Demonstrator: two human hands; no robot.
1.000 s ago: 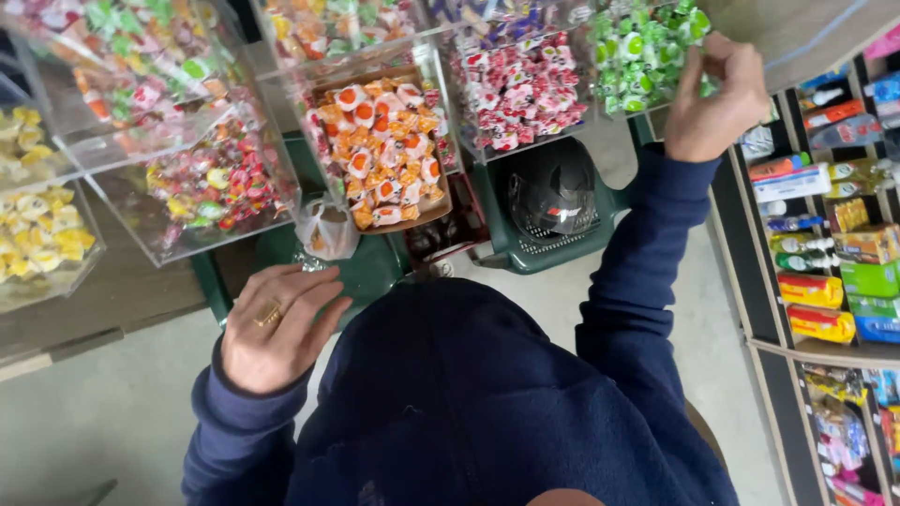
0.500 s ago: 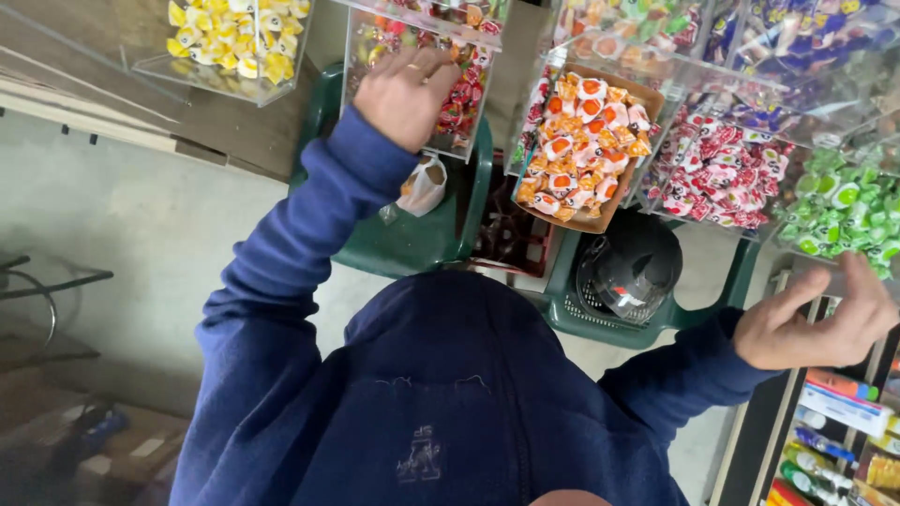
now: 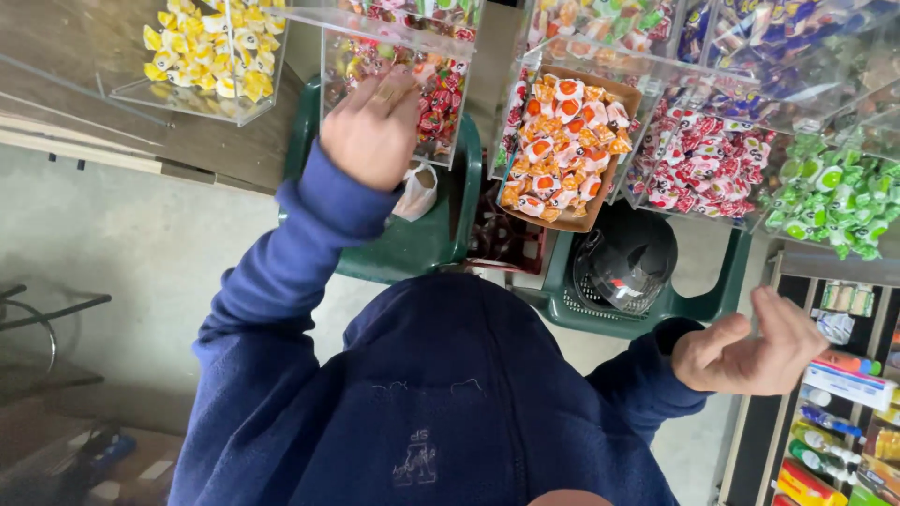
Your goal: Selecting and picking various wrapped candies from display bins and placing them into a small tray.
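Filling the lower centre of the view, the person's dark blue hooded top (image 3: 441, 394) hides the floor directly below the camera. Two green plastic chairs stand beyond it: the left chair (image 3: 450, 225) and the right chair (image 3: 694, 305), with a dark crate of bottles (image 3: 502, 239) between them. A black helmet (image 3: 623, 262) sits on the right chair seat.

Above the chairs hangs a row of clear plastic bins of wrapped sweets. From left to right: the yellow-sweet bin (image 3: 202, 56) over a wooden bench (image 3: 84, 84); the mixed red-and-green bin (image 3: 403, 66); the orange-and-white bin (image 3: 562, 141), lined with brown card; the red-and-white bin (image 3: 698, 164); the green-sweet bin (image 3: 830, 192). Further bins of blue and mixed wrappers lie behind these at the top edge.

The left hand (image 3: 370, 131) is raised in front of the mixed red-and-green bin, back of the hand toward the camera, covering the bin's lower front. Its grip is curled inward; whether it pinches a sweet cannot be told. A small clear bag (image 3: 417, 192) hangs just below this hand, over the left chair seat.

The right hand (image 3: 750, 351) is held low at the right, well apart from the bins, grip loosely spread and holding nothing, near shelves of small packaged goods (image 3: 844, 412).
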